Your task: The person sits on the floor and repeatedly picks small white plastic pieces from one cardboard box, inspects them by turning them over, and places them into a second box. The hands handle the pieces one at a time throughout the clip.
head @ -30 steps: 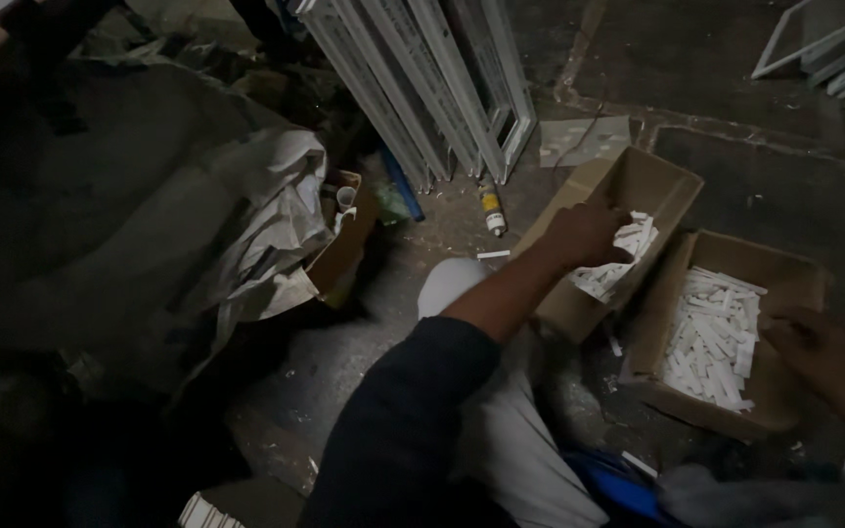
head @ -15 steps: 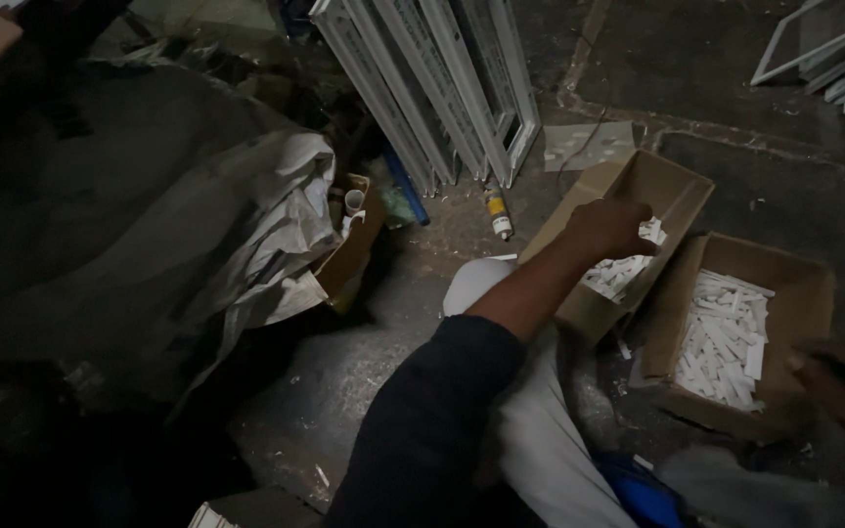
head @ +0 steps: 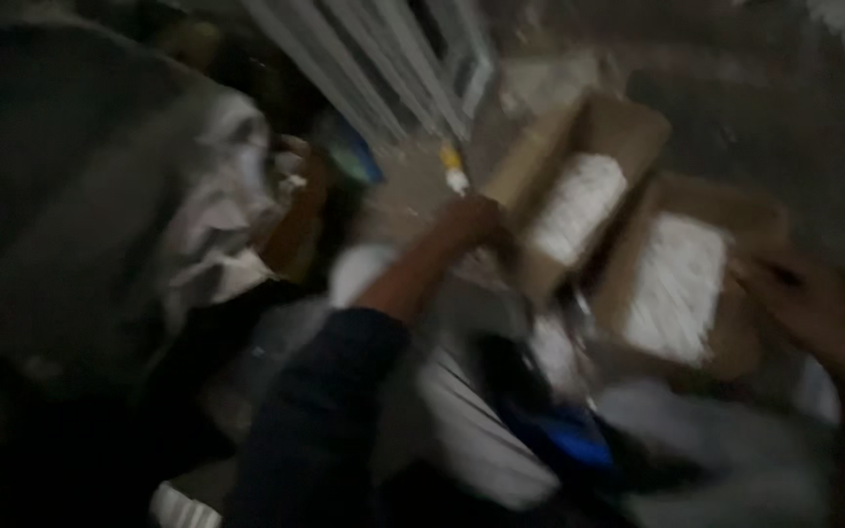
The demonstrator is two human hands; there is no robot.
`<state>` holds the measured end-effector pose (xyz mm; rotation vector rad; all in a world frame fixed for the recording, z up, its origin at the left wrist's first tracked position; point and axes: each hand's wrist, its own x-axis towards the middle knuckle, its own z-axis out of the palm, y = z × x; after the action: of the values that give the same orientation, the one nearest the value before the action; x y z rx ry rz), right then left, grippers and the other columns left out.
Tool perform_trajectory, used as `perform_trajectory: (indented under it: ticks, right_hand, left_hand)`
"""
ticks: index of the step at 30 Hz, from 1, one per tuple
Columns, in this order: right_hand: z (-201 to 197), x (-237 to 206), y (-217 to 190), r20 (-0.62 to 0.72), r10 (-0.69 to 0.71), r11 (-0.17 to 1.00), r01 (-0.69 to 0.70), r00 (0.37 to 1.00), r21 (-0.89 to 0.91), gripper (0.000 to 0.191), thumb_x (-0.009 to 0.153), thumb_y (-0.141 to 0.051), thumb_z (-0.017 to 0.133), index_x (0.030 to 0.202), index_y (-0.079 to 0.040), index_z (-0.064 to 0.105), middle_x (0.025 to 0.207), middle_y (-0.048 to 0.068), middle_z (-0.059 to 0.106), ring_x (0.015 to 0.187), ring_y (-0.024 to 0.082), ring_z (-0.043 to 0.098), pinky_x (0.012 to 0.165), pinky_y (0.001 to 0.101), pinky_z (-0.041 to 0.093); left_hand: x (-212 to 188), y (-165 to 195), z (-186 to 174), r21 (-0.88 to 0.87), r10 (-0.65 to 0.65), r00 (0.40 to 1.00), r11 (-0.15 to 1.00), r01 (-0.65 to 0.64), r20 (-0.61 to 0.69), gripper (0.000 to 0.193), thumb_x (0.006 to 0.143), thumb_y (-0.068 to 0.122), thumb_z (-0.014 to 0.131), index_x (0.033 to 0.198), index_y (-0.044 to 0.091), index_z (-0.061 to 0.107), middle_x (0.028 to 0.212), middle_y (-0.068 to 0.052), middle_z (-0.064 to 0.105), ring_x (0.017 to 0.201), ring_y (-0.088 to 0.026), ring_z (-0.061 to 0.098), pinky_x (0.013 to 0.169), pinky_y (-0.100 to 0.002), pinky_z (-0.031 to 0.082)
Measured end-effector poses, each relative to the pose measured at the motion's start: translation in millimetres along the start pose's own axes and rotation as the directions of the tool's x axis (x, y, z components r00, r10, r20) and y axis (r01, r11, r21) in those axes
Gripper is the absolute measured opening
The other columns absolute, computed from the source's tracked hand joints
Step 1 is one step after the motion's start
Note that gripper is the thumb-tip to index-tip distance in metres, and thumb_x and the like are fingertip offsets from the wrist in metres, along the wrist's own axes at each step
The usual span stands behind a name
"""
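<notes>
1. Looking down from the head view, badly motion-blurred, dim light. Landmark: near cardboard box (head: 579, 210), open top, white contents.
2. Left hand (head: 471, 223) sits at the near box's left wall, touching or just beside it; blur hides which. Cannot tell whether the fingers are curled on anything or spread. Arm in a dark blue sleeve (head: 320, 411) runs back from the box toward the bottom edge.
3. Right hand (head: 814, 308) is to the right of the near box, at the right edge of a second cardboard box (head: 696, 279). It looks to rest on that rim; whether it grips cannot be told.
4. Second box stands just beside the near box on its right, also packed with white pieces, shapes too smeared to tell.
5. Hands are well apart, one box between them.
6. Left of the near box: crumpled grey-white sheeting (head: 149, 215) in a heap.
7. Behind the near box, up and left: white frame bars (head: 374, 59) leaning, plus a small yellow-white tube (head: 454, 168) on the floor.
8. Below the near box: pale cloth and a blue patch (head: 564, 440), unclear what it is.
</notes>
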<state>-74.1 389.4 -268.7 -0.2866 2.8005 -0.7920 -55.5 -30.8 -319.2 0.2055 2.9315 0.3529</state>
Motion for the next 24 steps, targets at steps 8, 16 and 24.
perform_trajectory:
  ticks: [8,16,24]
  right_hand:
    - [-22.9,-11.7,-16.1,0.168,-0.246,0.96,0.216,0.954,0.177,0.052,0.093,-0.046,0.067,0.127,-0.007,0.07,0.111,0.017,0.077,0.101,0.028,0.076,0.086,0.0426,0.06]
    - [-31.0,-10.2,-30.9,0.345,-0.114,0.988,0.143,0.932,-0.06,0.056,0.094,-0.049,0.066,0.136,-0.013,0.064,0.105,0.015,0.076,0.089,0.028,0.075,0.082,0.0443,0.059]
    - [-21.1,4.8,-28.1,0.521,-0.145,0.955,0.256,0.841,-0.147,0.063,0.09,-0.05,0.068,0.146,-0.022,0.058,0.119,0.007,0.07,0.113,0.025,0.064,0.099,0.0429,0.051]
  left_hand:
    - [44.2,-4.4,-20.1,-0.114,0.022,0.867,0.993,0.04,0.497,0.04,0.089,0.045,0.067,0.102,0.01,0.082,0.092,-0.011,0.079,0.081,-0.03,0.072,0.08,-0.05,0.057]
    - [151.7,38.7,33.0,0.026,0.139,0.969,0.989,-0.147,0.202,0.033,0.089,0.034,0.074,0.104,0.005,0.078,0.1,-0.018,0.074,0.089,-0.036,0.07,0.083,-0.05,0.056]
    - [204.0,60.4,110.9,0.009,-0.028,1.0,1.0,0.029,-0.012,0.033,0.089,0.033,0.074,0.106,0.004,0.073,0.102,-0.019,0.073,0.091,-0.037,0.071,0.08,-0.05,0.058]
